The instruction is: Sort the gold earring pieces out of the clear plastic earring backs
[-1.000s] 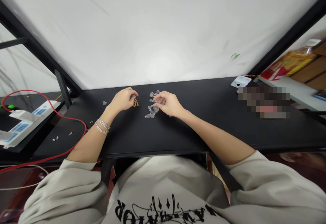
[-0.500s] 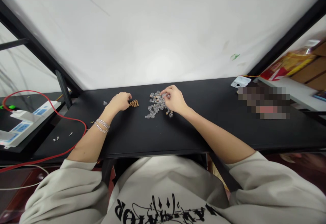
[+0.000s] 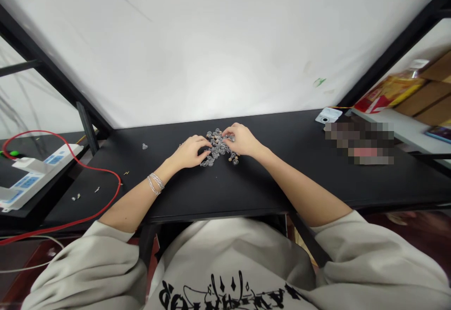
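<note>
A loose heap of small clear glass bottles (image 3: 218, 148) lies on the black tabletop (image 3: 268, 183), a few with cork-coloured tops. My left hand (image 3: 190, 152), with silver bracelets on its wrist, rests just left of the heap, its fingertips reaching the edge. My right hand (image 3: 243, 141) lies over the heap's upper right side, fingers among the bottles. I cannot tell whether either hand holds anything. The small brown pieces seen earlier do not show, and my left hand may cover them.
A tiny clear piece (image 3: 144, 146) lies on the table to the left, with small metal bits (image 3: 75, 197) near a red cable (image 3: 88, 206) and a white power strip (image 3: 45, 164). A white device (image 3: 329, 116) sits at the far right by a pixelated patch (image 3: 359, 143).
My left hand has slid right from beside the brown pieces to the heap's edge, and those pieces are out of sight. My right hand has shifted slightly, and the heap looks more compact.
</note>
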A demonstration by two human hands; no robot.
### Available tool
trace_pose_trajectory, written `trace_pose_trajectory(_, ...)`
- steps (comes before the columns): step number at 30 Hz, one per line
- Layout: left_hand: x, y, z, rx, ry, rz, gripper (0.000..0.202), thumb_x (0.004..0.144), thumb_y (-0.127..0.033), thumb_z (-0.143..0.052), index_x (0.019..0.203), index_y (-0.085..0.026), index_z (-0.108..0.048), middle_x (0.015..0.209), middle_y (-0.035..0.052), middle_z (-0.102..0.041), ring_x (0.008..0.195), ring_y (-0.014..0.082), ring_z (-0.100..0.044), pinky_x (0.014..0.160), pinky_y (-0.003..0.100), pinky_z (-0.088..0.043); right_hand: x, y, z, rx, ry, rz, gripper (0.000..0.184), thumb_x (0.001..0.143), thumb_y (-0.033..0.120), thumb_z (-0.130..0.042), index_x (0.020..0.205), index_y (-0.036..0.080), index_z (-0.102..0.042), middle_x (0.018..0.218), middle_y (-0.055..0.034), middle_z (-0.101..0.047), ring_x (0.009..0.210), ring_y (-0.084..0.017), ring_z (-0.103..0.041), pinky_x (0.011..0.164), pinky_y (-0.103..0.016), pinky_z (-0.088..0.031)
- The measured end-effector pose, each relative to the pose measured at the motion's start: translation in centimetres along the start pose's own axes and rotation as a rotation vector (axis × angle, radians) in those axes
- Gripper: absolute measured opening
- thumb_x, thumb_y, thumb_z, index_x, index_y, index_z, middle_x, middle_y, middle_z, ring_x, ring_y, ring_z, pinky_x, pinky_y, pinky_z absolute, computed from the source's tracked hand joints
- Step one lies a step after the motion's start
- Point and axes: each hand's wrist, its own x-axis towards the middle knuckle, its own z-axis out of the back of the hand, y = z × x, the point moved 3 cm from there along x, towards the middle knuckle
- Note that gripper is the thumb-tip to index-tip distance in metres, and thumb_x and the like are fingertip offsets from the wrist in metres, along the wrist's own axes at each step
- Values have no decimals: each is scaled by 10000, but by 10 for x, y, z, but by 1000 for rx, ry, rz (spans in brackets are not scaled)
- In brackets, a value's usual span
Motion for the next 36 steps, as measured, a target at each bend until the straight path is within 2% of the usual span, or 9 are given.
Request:
trace_pose_trajectory(4, 1, -2, -9, -29, 69, -19, 237, 922, -280, -551, 1096, -190, -685, 1102, 76, -686, 1039, 237, -622, 971, 402, -472, -5, 4, -12, -47, 50, 37, 265, 872, 283, -624, 1100, 200, -731, 1127, -136, -578, 1062, -276, -537, 1018, -455, -377)
trace_pose_trajectory(7, 1, -1, -10, -48, 71, -19, 228, 928, -286, -550, 1084, -198, -690, 1094, 68, -697, 1031, 237, -633, 962, 399, -476, -4, 6, -21, -54, -3, 85, 329, 924, 323, -553, 1200, 220, -700, 1139, -144, -538, 1061, -276, -505, 1000, -451, -373)
trace_pose_trajectory(10, 1, 0, -9, -50, 58, -15, 228, 927, -287, -554, 1088, -199, -690, 1092, 67, -703, 1032, 241, -637, 959, 403, -475, -1, 7, -26, -80, -44, 108, 340, 946, 326, -496, 1196, 222, -703, 1144, -147, -518, 1029, -276, -482, 956, -448, -384)
trace_pose_trajectory(14, 1, 0, -10, -66, 42, -9, 224, 926, -287, -556, 1076, -195, -695, 1090, 70, -706, 1031, 237, -641, 958, 397, -478, 2, 9, -30, -110, 6, 70, 326, 921, 221, -480, 1129, 192, -729, 1127, -150, -539, 1019, -278, -475, 947, -448, -384)
trace_pose_trajectory(17, 2, 1, -10, -80, 34, -4, 216, 921, -287, -561, 1058, -194, -699, 1069, 69, -707, 1017, 232, -643, 957, 390, -482, 1, 9, -30, -115, 36, 41, 377, 883, 129, -468, 1173, 166, -706, 1149, -156, -549, 1034, -276, -482, 966, -438, -381)
trace_pose_trajectory(19, 1, 2, -11, -87, 33, 5, 209, 918, -287, -563, 1046, -197, -702, 1064, 68, -706, 1013, 230, -642, 957, 389, -482, 1, 8, -31, -126, 59, 33, 398, 882, 120, -464, 1209, 164, -687, 1164, -158, -553, 1038, -277, -489, 972, -438, -380)
trace_pose_trajectory(25, 2, 3, -12, -126, 27, 22, 201, 916, -289, -570, 1032, -198, -706, 1060, 61, -714, 1007, 226, -638, 964, 399, -479, 1, 8, -28, -169, 77, 19, 351, 913, 135, -438, 1147, 181, -696, 1157, -165, -559, 1046, -288, -504, 962, -448, -369)
trace_pose_trajectory(31, 2, 4, -12, -149, -27, 52, 200, 896, -282, -602, 1044, -197, -705, 1047, 62, -716, 989, 215, -651, 940, 378, -496, 2, 7, -27, -171, 48, 3, 218, 905, 179, -515, 1039, 171, -687, 1148, -163, -548, 1043, -291, -502, 945, -436, -371)
trace_pose_trajectory(36, 2, 5, -8, -174, -119, 168, 208, 896, -320, -605, 1023, -179, -692, 952, 57, -712, 828, 178, -655, 799, 314, -522, 1, 12, -25, -69, -29, 157, 179, 926, 177, -501, 1016, 177, -656, 1141, -120, -609, 1047, -261, -524, 932, -404, -357)
